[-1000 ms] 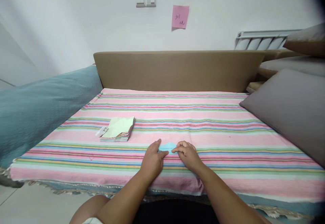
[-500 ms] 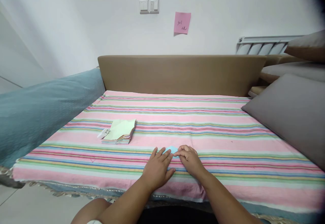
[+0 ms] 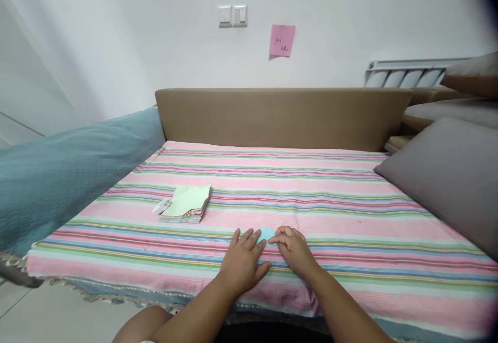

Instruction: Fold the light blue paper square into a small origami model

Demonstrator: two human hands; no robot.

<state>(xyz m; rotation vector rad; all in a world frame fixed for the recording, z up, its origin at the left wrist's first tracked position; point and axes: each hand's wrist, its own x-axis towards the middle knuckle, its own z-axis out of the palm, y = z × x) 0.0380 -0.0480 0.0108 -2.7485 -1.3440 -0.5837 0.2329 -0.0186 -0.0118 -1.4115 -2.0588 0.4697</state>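
A small piece of light-blue paper (image 3: 266,234) lies on the striped cloth between my hands, partly covered by fingers. My left hand (image 3: 241,260) rests palm down, fingers spread, with its fingertips on the paper's left part. My right hand (image 3: 294,249) has its fingers curled and drawn together at the right side of the paper, thumb and forefinger pointing left. How those fingers grip the edge is partly hidden. Farther left sits a stack of coloured paper sheets (image 3: 190,201), pale green on top, beside a small white item with dark print (image 3: 162,206).
The striped cloth (image 3: 330,218) covers a sofa seat with a brown backrest (image 3: 280,117). A blue-covered armrest (image 3: 78,161) is on the left and a grey cushion (image 3: 447,172) on the right. A pink note (image 3: 282,40) and switches (image 3: 232,16) are on the wall.
The whole view has shifted slightly down and right. My right fingertips have moved a little apart from my left fingers, and more of the blue paper shows between them.
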